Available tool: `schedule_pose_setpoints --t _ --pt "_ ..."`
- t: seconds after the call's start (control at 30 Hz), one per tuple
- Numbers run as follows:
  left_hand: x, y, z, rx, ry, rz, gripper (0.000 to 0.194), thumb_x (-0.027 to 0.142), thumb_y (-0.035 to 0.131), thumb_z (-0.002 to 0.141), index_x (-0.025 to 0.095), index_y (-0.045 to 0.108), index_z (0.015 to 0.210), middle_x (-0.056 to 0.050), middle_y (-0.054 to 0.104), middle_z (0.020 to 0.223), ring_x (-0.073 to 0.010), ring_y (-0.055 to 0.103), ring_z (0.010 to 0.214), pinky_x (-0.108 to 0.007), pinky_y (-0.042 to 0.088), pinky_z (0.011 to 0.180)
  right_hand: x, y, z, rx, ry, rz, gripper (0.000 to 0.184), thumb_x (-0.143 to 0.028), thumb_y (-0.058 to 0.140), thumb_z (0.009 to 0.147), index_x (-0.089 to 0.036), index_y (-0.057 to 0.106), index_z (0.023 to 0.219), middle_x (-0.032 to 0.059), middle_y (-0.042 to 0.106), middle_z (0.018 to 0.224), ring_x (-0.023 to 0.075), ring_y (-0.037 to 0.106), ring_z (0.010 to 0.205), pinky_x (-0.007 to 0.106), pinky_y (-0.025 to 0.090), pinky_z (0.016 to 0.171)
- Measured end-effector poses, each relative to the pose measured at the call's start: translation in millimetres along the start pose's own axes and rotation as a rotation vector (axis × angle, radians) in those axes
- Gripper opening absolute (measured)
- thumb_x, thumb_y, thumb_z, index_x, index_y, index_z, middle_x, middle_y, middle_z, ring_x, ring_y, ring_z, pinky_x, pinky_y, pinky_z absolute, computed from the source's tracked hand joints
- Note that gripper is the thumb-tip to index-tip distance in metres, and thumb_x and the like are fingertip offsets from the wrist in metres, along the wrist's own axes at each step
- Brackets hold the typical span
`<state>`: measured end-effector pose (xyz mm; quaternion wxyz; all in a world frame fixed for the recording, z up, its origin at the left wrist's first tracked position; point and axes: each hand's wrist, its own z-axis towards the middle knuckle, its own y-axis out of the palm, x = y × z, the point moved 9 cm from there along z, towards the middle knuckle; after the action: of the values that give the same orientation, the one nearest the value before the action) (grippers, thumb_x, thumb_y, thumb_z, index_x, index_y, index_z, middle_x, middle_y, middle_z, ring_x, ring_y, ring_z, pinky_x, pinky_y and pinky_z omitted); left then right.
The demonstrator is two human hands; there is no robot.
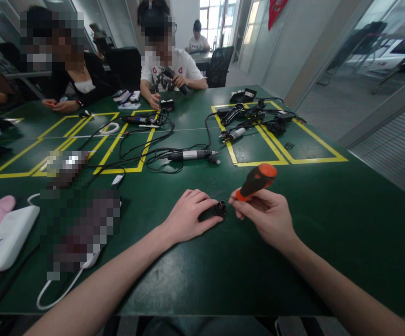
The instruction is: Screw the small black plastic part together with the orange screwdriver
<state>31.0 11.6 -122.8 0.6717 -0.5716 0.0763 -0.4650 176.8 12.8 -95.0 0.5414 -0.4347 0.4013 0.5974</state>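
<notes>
My left hand (pixel 194 213) rests on the green table, thumb and index finger closed around a small black part (pixel 219 208) with a short tube standing up from it. Just to the right, my right hand (pixel 267 212) grips a screwdriver (pixel 256 181) with a black and orange handle. Its orange cap points up and away to the right. The shaft and tip cannot be made out. A small gap separates the right fingertips from the black part.
Beyond my hands lies a grey and black rotary tool (pixel 192 155) with its cable. More tools and cables (pixel 237 134) sit within yellow tape outlines. A white power bank (pixel 8 238) and a blurred-out device (pixel 83 228) are at left. A co-worker (pixel 174 70) sits opposite, handling a dark tool.
</notes>
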Motion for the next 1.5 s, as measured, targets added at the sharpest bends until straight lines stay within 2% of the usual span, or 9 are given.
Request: schedule_pose_setpoints --t 0.2,0.43,0.57,0.77,0.97,1.03,1.23,1.4,1.5 --pt "0 0.4 0 -0.01 -0.002 0.001 0.033 0.045 0.067 0.099 0.018 0.072 0.118 -0.007 0.073 0.103 -0.0219 0.063 0.095 -0.037 0.045 0.086 0 4 -2 -0.012 -0.012 0.072 0.026 -0.046 0.079 0.089 -0.021 0.073 0.092 0.0048 0.077 0.079 0.0139 0.064 0.053 0.03 0.059 0.051" --pt "0 0.4 -1 0.005 0.005 -0.004 0.032 0.046 0.066 0.1 0.019 0.072 0.116 -0.007 0.073 0.103 -0.0219 0.063 0.096 -0.038 0.046 0.087 -5 -3 0 0.038 -0.045 -0.03 0.021 -0.039 0.085 0.082 -0.02 0.075 0.078 0.0024 0.069 0.074 0.0125 0.061 0.05 0.028 0.054 0.045" --pt "0 0.0 0 0.003 0.0 -0.01 0.032 0.046 0.065 0.1 0.019 0.072 0.115 -0.007 0.073 0.103 -0.0223 0.063 0.096 -0.038 0.046 0.086 -3 -5 0 0.052 -0.008 -0.028 0.022 -0.038 0.087 0.079 -0.02 0.075 0.084 0.0014 0.07 0.066 0.0131 0.061 0.048 0.027 0.054 0.044" --pt "-2 1.2 -1 -0.015 -0.016 -0.016 0.033 0.047 0.063 0.101 0.02 0.072 0.117 -0.008 0.073 0.105 -0.0225 0.064 0.097 -0.039 0.046 0.088 -2 -1 -1 0.012 -0.002 0.012 0.025 -0.044 0.081 0.085 -0.02 0.073 0.086 0.0054 0.077 0.076 0.0135 0.062 0.05 0.028 0.056 0.047" --pt "-1 0.9 -1 0.008 0.008 -0.017 0.032 0.046 0.065 0.1 0.018 0.072 0.116 -0.007 0.073 0.105 -0.0221 0.064 0.097 -0.038 0.046 0.087 -6 -9 0 0.057 -0.043 -0.095 0.016 -0.029 0.086 0.076 -0.02 0.073 0.072 0.002 0.07 0.067 0.0123 0.056 0.051 0.025 0.046 0.043" --pt "-1 0.9 0 0.003 0.005 -0.012 0.032 0.045 0.066 0.099 0.018 0.072 0.117 -0.007 0.073 0.105 -0.0221 0.064 0.097 -0.038 0.046 0.087 -5 -9 0 0.058 -0.037 -0.091 0.016 -0.03 0.086 0.077 -0.02 0.074 0.074 0.0014 0.069 0.063 0.0124 0.055 0.049 0.026 0.046 0.042" --pt "-2 1.3 0 -0.02 -0.018 -0.009 0.033 0.047 0.063 0.101 0.02 0.072 0.117 -0.008 0.073 0.105 -0.0226 0.064 0.098 -0.039 0.047 0.089 -3 -2 -1 0.028 -0.024 -0.02 0.026 -0.045 0.083 0.083 -0.02 0.074 0.084 0.0033 0.074 0.069 0.0122 0.057 0.046 0.028 0.051 0.044" --pt "-1 1.4 0 -0.008 -0.007 -0.015 0.035 0.047 0.063 0.101 0.019 0.072 0.119 -0.008 0.073 0.105 -0.0225 0.064 0.097 -0.039 0.047 0.089 -6 -7 -1 0.043 -0.053 -0.096 0.02 -0.036 0.087 0.079 -0.021 0.074 0.074 0.0008 0.066 0.064 0.0123 0.054 0.049 0.027 0.046 0.042" --pt "-1 1.1 0 -0.001 -0.004 -0.012 0.034 0.047 0.065 0.1 0.019 0.072 0.118 -0.008 0.073 0.105 -0.0226 0.064 0.097 -0.039 0.047 0.088 -6 -5 -1 0.026 -0.044 -0.088 0.019 -0.035 0.084 0.081 -0.02 0.075 0.075 0.0012 0.067 0.065 0.0115 0.054 0.047 0.027 0.047 0.042"
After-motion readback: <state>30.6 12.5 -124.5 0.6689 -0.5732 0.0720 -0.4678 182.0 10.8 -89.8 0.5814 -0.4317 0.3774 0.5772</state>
